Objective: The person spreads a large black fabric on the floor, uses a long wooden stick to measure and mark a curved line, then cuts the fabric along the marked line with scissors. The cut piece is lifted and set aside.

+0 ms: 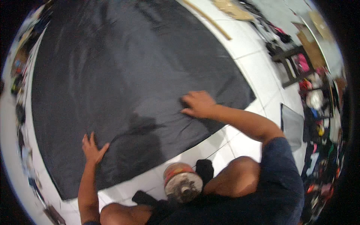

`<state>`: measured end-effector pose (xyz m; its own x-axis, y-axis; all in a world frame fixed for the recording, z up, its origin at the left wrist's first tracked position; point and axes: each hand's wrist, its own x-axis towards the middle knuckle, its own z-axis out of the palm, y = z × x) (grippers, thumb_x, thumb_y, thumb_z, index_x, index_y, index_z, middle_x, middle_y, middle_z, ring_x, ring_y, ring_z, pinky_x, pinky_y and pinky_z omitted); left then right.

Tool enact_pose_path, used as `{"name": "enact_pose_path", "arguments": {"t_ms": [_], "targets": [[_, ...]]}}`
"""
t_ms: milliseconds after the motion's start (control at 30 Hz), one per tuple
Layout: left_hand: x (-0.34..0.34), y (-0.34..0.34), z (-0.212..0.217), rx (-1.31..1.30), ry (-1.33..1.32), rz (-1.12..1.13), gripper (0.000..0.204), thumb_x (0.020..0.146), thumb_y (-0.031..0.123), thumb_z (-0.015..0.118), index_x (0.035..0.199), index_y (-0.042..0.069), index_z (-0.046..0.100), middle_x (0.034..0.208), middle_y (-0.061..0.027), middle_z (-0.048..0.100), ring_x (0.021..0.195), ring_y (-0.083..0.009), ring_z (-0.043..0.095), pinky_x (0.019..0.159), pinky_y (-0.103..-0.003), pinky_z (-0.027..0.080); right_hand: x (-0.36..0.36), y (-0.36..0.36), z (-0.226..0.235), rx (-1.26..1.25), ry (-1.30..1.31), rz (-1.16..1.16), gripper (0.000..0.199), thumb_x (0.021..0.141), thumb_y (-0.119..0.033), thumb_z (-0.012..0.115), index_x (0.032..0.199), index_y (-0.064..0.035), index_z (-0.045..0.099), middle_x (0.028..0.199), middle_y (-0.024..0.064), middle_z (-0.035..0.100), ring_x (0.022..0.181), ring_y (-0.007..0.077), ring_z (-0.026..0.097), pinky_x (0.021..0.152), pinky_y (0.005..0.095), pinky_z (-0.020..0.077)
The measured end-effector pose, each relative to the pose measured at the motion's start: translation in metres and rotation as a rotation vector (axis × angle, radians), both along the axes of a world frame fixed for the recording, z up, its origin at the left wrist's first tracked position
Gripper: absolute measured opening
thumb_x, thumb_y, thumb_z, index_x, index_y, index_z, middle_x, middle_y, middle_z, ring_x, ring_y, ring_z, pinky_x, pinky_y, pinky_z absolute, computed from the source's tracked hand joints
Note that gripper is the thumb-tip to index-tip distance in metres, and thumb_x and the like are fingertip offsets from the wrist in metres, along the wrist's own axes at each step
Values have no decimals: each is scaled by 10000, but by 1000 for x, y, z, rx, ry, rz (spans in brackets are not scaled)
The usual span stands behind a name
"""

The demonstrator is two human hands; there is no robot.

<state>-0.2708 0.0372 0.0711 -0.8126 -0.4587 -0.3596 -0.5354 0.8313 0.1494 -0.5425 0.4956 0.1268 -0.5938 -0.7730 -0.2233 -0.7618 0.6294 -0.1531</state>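
- Nearest, between the person's knees, a round tape roll (182,182) with a red rim stands on the white tiled floor (262,75).
- The left hand (92,148) lies flat, fingers spread, on the near edge of the black fabric sheet (112,75); grip open, pressing.
- The right hand (198,104) presses the sheet near its right corner, fingers curled loosely, pinching nothing.
- The sheet looks thin, soft and light, likely to wrinkle and slide on tile; edges and corners give the best hold.
- Far right, a wooden stick (208,19) and clutter (315,97) narrow the room; bare tile lies near.
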Motion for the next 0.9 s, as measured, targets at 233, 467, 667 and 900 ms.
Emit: {"name": "enact_pose_path", "arguments": {"t_ms": [233,467,667,900], "targets": [[-45,9,36,-140,-458,39,1325,559,685,820,1537,62,178,1596,-247,153,1481,-397,167,1178,-547,215,26,-7,-77,-186,92,-182,807,917,-689,425,1536,-189,297,1590,227,194,1480,422,147,1167,621,84],[-54,-15,13,65,-453,217,1500,484,608,901,1528,-23,28,1603,-266,59,1476,-397,185,1179,-512,274,-52,146,-102,-157,220,-886,803,914,-701,412,1526,-186,338,1602,189,211,1488,407,125,1168,618,22],[-43,-27,-4,204,-321,139,1572,433,603,921,1517,-49,-12,1591,-295,18,1477,-415,156,1186,-501,262,-99,226,-102,-250,301,-1117,706,941,-633,443,1443,-137,460,1518,181,372,1436,354,283,1164,563,153],[-11,-23,-21,218,-122,196,1429,497,571,918,1513,-46,125,1579,-303,90,1457,-437,196,1178,-491,260,-83,196,-83,-604,637,-1170,375,932,-306,617,1217,-63,603,1245,167,571,1135,328,558,973,474,408]]}}
